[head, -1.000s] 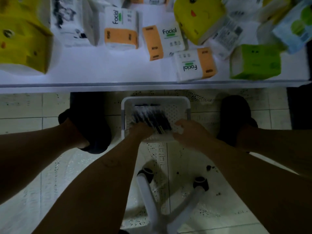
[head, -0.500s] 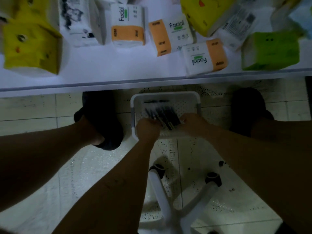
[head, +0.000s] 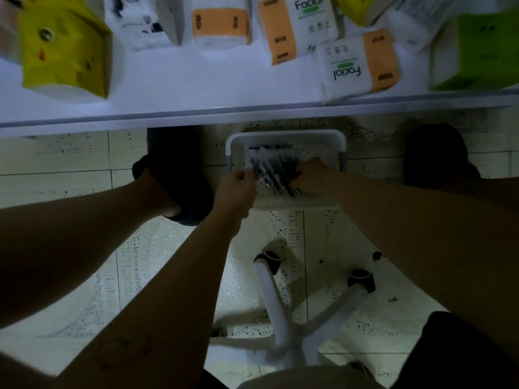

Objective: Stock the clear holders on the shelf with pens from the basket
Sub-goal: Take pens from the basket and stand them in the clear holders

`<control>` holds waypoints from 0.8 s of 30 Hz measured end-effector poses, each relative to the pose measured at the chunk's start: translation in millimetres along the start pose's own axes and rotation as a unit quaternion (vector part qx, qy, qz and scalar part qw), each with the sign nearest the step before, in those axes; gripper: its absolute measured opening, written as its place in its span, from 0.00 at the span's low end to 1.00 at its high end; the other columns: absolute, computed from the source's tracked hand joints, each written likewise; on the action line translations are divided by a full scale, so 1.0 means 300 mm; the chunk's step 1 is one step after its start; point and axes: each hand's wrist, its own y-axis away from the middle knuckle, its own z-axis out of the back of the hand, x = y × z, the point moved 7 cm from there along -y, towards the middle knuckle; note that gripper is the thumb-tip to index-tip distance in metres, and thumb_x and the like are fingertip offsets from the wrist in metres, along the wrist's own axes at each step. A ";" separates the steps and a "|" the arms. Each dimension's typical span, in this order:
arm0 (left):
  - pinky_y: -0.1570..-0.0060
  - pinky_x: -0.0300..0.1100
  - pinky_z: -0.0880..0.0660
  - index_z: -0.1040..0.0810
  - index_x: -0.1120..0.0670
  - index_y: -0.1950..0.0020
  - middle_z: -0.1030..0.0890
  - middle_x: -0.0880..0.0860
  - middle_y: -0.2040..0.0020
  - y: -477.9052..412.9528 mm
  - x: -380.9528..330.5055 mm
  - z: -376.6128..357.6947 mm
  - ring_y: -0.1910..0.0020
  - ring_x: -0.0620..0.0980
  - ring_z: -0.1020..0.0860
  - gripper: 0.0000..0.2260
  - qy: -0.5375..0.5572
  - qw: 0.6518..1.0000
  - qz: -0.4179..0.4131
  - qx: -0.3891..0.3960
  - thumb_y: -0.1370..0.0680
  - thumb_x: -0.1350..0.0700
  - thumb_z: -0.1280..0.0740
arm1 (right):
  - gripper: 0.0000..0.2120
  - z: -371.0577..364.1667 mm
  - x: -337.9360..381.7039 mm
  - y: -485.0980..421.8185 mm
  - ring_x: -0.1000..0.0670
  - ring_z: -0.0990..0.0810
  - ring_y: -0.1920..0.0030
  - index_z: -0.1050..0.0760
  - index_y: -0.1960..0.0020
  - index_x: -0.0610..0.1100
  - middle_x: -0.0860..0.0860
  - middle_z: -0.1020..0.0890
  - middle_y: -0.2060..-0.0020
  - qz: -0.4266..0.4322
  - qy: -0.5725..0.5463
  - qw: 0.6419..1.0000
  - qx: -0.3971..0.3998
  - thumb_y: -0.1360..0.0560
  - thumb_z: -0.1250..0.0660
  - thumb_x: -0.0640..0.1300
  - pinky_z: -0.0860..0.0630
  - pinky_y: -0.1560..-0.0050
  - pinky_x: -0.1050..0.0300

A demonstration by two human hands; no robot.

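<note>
"Facial" on the farther orange-and-white tissue pack (head: pixel 304 26), and inverted on the nearer tissue pack (head: pixel 356 70)

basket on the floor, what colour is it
The basket is white, with grey posts at its sides; the head view shows it best.

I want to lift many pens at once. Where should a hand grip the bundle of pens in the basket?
Grip the pens across their middles, coming from above. They lie flat, side by side and slanted, in the open-topped basket, whose walls block any sideways approach.
</note>
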 end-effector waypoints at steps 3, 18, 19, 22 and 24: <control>0.73 0.34 0.31 0.23 0.55 0.46 0.26 0.51 0.60 0.014 -0.026 -0.014 0.68 0.45 0.29 0.10 -0.006 1.000 -0.022 0.014 0.17 0.55 0.43 | 0.12 -0.022 0.010 -0.028 0.47 0.27 0.57 0.29 0.55 0.43 0.46 0.27 0.58 -0.017 0.021 1.000 0.011 0.20 0.42 0.51 0.27 0.46 0.54; 0.74 0.34 0.29 0.28 0.51 0.40 0.21 0.54 0.63 0.021 -0.040 0.011 0.70 0.45 0.27 0.08 0.043 0.998 -0.037 -0.013 0.16 0.56 0.45 | 0.28 -0.034 -0.008 -0.031 0.38 0.37 0.32 0.40 0.27 0.40 0.39 0.41 0.29 -0.076 -0.076 0.994 -0.031 0.21 0.40 0.54 0.33 0.33 0.48; 0.72 0.35 0.29 0.27 0.53 0.40 0.21 0.53 0.61 0.020 -0.042 0.011 0.69 0.45 0.27 0.09 0.037 0.999 -0.035 -0.014 0.17 0.57 0.44 | 0.22 -0.024 -0.011 -0.022 0.41 0.29 0.41 0.31 0.35 0.38 0.40 0.32 0.36 -0.064 -0.104 0.991 -0.058 0.22 0.38 0.53 0.27 0.43 0.53; 0.68 0.37 0.31 0.25 0.56 0.41 0.23 0.51 0.58 0.019 -0.054 -0.003 0.65 0.46 0.28 0.10 0.013 0.999 -0.033 -0.013 0.17 0.58 0.44 | 0.17 0.006 -0.030 0.025 0.51 0.30 0.70 0.32 0.69 0.42 0.48 0.28 0.69 -0.060 -0.169 0.975 -0.128 0.23 0.35 0.45 0.35 0.71 0.61; 0.66 0.38 0.32 0.25 0.56 0.42 0.24 0.51 0.58 0.028 -0.071 -0.012 0.63 0.46 0.29 0.10 0.006 0.999 -0.045 -0.015 0.17 0.58 0.45 | 0.18 0.031 -0.045 0.073 0.50 0.29 0.71 0.33 0.71 0.42 0.48 0.29 0.72 -0.079 -0.202 0.961 -0.174 0.24 0.35 0.40 0.32 0.72 0.61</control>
